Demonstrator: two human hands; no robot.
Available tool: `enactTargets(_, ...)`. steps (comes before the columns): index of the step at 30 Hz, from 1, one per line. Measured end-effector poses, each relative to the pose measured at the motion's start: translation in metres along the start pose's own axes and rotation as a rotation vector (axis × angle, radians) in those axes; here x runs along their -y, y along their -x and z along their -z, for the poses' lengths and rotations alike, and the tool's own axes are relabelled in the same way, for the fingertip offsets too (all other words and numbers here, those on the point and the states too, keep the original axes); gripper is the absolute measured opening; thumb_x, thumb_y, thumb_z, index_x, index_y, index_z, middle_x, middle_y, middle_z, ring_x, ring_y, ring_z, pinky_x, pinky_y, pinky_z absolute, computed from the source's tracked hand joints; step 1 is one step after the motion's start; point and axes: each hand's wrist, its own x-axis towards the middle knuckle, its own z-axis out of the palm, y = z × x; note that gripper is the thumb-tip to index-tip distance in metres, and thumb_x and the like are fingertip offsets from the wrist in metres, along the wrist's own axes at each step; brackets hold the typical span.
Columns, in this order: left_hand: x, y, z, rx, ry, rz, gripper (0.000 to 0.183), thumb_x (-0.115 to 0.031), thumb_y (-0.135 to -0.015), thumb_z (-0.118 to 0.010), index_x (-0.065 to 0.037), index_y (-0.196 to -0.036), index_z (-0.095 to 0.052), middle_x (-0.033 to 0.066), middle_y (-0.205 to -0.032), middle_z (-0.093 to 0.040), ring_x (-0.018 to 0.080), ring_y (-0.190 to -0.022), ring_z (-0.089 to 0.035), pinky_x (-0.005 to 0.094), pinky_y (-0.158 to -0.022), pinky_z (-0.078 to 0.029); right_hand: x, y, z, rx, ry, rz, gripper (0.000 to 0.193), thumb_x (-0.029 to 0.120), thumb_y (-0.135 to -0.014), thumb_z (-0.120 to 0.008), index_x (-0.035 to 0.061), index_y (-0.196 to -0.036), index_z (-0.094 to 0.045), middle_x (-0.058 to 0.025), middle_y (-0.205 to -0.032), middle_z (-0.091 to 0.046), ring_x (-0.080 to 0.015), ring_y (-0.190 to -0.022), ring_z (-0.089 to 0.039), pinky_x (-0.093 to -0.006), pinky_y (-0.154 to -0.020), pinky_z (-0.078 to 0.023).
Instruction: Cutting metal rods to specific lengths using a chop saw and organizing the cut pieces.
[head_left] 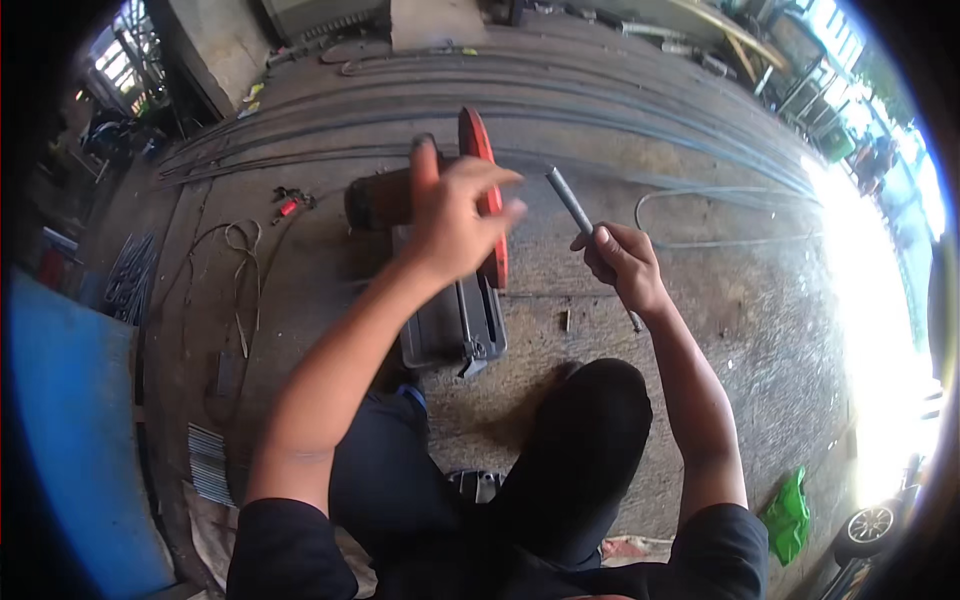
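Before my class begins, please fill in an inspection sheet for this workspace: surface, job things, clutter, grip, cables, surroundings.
Surface: worn, stained floor.
Job things: grey metal rod; saw with red guard on the floor.
Clutter: short rods, lower left; crumpled green bag, lower right.
Grip: right hand closed around the rod; left hand open, blurred, over the saw, contact unclear.
Cables: looped cord, left; type unclear.
Surroundings: blue panel, left; glare, right.

Strong daylight is flooding in from the right and burning the floor point(720, 330) edge to white glare, while the left side is lying dimmer, the left hand point(460, 222) is showing motion blur, and fisheye distortion is curving lines near the black rim.
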Motion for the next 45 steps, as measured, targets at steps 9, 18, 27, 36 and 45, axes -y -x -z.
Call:
enactTargets(9, -0.040, 0.038, 0.029, -0.083, 0.895, 0.202, 0.024, -0.011, -0.092, -0.061, 0.000, -0.113, -0.063, 0.0007, -0.093, -0.065, 0.0044, -0.085, -0.056, 0.0218, -0.075, -0.047, 0.097, -0.025, -0.107, -0.027, -0.154, 0.013, 0.024, 0.029, -0.100, -0.044, 0.0061, -0.098, -0.050, 0.0009, -0.063, -0.044, -0.0052, -0.047, -0.036, -0.0212, -0.040, -0.027)
enactTargets(18, -0.036, 0.054, 0.039, -0.156, 0.783, 0.130, 0.023, -0.012, -0.093, -0.057, -0.001, -0.113, -0.063, 0.0043, -0.095, -0.066, 0.0083, -0.084, -0.062, 0.0219, -0.073, -0.052, 0.084, -0.024, -0.134, -0.140, -0.139, 0.091, 0.025, 0.028, -0.096, -0.052, 0.0036, -0.090, -0.056, -0.0006, -0.066, -0.052, -0.0070, -0.051, -0.045, -0.0212, -0.045, -0.034)
enactTargets(27, -0.024, 0.042, 0.056, -0.643, 1.021, 0.498, 0.017, -0.010, -0.095, -0.053, 0.004, -0.104, -0.057, 0.0154, -0.099, -0.064, 0.0243, -0.089, -0.067, 0.0339, -0.075, -0.059, 0.055, -0.009, -0.183, -0.205, -0.070, -0.039, 0.032, 0.026, -0.092, -0.060, -0.0033, -0.104, -0.063, -0.0104, -0.095, -0.066, -0.0121, -0.077, -0.062, -0.0255, -0.065, -0.050)
enactTargets(36, 0.002, 0.036, 0.073, -0.803, 1.295, 0.703, 0.026, -0.014, -0.098, -0.046, 0.004, -0.116, -0.044, 0.0176, -0.114, -0.057, 0.0293, -0.104, -0.061, 0.0363, -0.091, -0.056, 0.049, -0.036, -0.179, -0.459, -0.823, 0.148, 0.039, 0.032, -0.099, -0.048, -0.0019, -0.118, -0.052, -0.0109, -0.104, -0.060, -0.0155, -0.082, -0.064, -0.0312, -0.072, -0.054)
enactTargets(45, -0.061, 0.051, 0.029, -0.198, 1.348, 0.695, 0.028, -0.014, -0.096, -0.050, -0.005, -0.122, -0.053, 0.0097, -0.111, -0.063, 0.0213, -0.100, -0.064, 0.0376, -0.089, -0.053, 0.097, -0.046, -0.116, -0.659, -0.663, 0.563, 0.032, 0.029, -0.099, -0.046, -0.0025, -0.103, -0.047, -0.0165, -0.101, -0.056, -0.0291, -0.096, -0.062, -0.0394, -0.087, -0.051)
